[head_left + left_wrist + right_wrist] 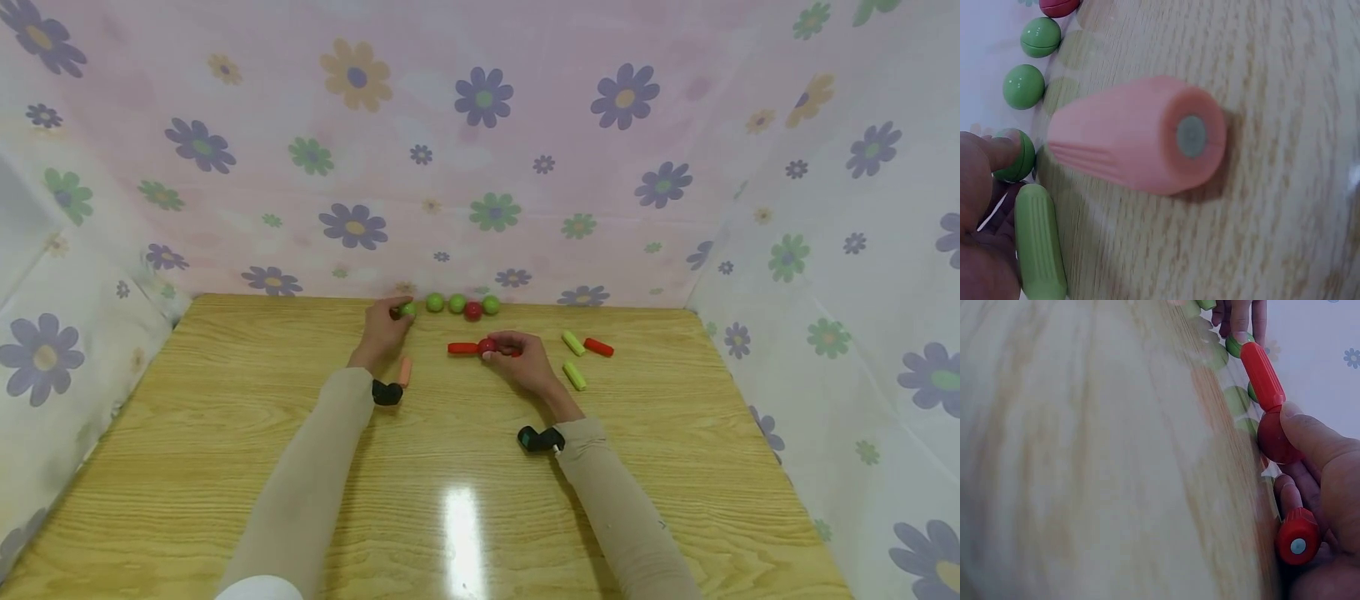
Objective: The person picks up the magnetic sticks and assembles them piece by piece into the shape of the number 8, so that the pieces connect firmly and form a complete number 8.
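Head view, mid-frame: your right grip [527, 360] pinches a red ball [486, 344], probably steadying that red rod [462, 348]; left grip [382, 330] pinches a green ball [408, 310].

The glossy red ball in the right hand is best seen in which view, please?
The right wrist view: the glossy red ball looks largest there, touching a ribbed red rod, held by the right hand. The head view shows it small; the left wrist view does not show it.
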The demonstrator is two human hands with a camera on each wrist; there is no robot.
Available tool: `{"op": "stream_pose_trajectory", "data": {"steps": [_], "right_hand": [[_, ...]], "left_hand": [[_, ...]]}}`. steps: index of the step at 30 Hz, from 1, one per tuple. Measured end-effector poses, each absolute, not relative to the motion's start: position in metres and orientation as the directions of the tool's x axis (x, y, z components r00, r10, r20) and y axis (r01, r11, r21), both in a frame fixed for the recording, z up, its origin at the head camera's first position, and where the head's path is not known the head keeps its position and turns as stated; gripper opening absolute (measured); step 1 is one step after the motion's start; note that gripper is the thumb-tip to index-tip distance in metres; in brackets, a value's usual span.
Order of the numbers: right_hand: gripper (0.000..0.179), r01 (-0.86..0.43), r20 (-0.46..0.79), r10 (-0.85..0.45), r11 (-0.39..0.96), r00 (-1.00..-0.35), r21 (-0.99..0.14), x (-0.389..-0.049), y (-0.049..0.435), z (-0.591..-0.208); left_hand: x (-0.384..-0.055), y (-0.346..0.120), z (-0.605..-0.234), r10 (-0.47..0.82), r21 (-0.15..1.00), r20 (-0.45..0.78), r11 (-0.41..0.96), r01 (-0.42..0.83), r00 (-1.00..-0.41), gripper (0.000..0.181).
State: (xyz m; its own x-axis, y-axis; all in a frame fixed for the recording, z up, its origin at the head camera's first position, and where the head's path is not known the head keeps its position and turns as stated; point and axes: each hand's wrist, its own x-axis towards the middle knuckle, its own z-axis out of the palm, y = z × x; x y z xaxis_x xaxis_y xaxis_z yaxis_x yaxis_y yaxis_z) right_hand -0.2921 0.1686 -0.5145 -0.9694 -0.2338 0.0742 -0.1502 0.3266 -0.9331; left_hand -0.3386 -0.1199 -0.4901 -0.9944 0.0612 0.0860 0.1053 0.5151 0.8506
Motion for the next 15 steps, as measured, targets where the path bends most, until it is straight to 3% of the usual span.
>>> {"op": "stream_pose_trajectory", "data": {"steps": [15], "right_hand": [[0.045, -0.167, 0.091, -0.254, 0.292, -0.963, -0.942, -0.2915, 0.1709, -0.5145]], "left_hand": [[-0.3297, -0.116, -0.489, 0.022, 0.9, 0.103, 0.425, 0.103, -0.994, 0.037]]}}
